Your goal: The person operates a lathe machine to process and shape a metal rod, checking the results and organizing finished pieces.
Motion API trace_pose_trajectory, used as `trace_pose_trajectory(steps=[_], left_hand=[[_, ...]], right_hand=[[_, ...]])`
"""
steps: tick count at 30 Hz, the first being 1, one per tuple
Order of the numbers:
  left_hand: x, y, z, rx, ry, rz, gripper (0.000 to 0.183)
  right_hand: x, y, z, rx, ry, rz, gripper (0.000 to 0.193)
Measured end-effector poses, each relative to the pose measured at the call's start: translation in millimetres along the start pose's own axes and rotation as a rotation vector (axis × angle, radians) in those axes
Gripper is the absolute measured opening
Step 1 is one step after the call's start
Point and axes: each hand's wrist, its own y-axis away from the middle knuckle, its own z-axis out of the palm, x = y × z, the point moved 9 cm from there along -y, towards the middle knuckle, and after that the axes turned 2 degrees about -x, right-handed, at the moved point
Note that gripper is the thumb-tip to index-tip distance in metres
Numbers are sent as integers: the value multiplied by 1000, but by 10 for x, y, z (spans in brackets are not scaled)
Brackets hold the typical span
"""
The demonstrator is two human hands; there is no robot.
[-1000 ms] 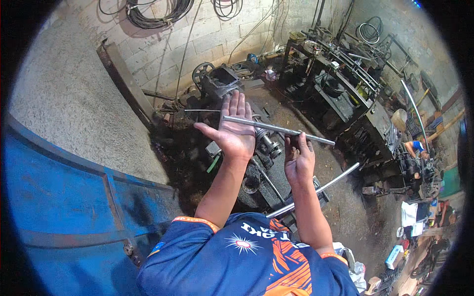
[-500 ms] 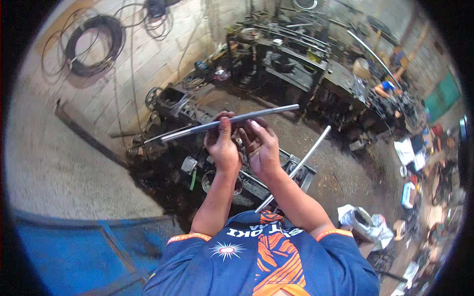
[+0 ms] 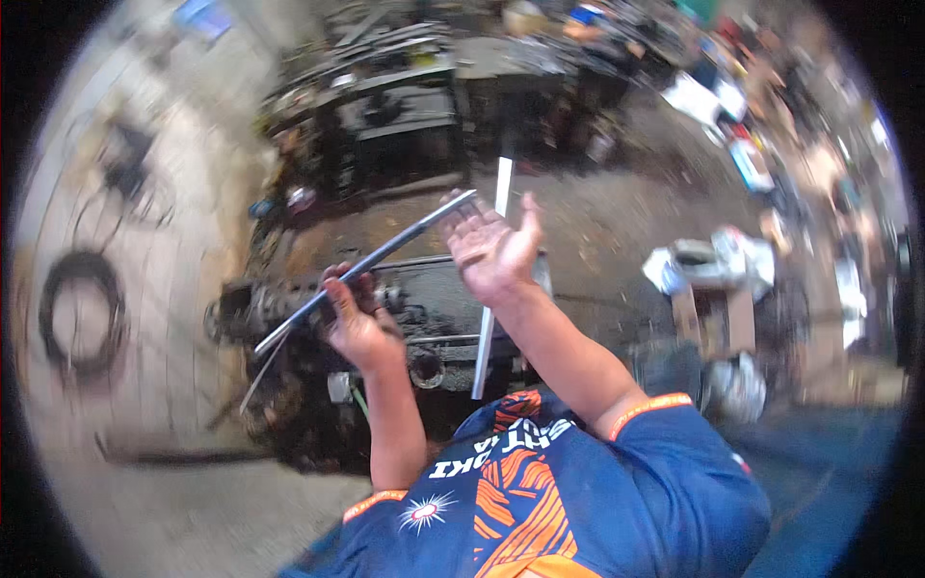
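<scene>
My left hand (image 3: 358,316) is closed round a long grey metal rod (image 3: 405,236), gripping it toward its lower left end. The rod slants up to the right in front of me. My right hand (image 3: 493,252) is open, palm up with its thumb spread, close to the rod's upper end; whether its fingertips touch the rod I cannot tell. Behind the right wrist, a pale metal bar (image 3: 485,352) stretches across a dark, greasy machine (image 3: 434,284) with a flat bed. A thin rod (image 3: 262,374) sticks out beyond the left hand.
A cluttered metal workbench (image 3: 395,125) stands at the far side. At the right are a cardboard box (image 3: 727,323) and plastic bags (image 3: 737,385). A black coil (image 3: 82,313) hangs on the left wall. A dark bar (image 3: 183,456) juts out at lower left. Motion blurs the surroundings.
The view has turned to the right. My right hand has come away from the rod's middle and opened. The rod now slants more steeply, still in my left hand.
</scene>
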Motion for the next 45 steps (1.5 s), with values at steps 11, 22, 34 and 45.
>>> trace_pose_trajectory(steps=[11, 22, 34, 45], left_hand=[[-2011, 1887, 1131, -1013, -805, -375, 21], [-4796, 4368, 591, -1443, -1169, -590, 19], [-7004, 6875, -874, -2088, -1271, -737, 33], [-7530, 7931, -1948, -2279, -1387, -735, 38]], right_hand=[[-2114, 1383, -920, -67, 1734, -1020, 26], [-4216, 2085, -3674, 818, 1299, -774, 27], [-5477, 3041, -6531, 1235, 974, -630, 26], [-5754, 3980, -7909, 1859, 1351, -577, 46]])
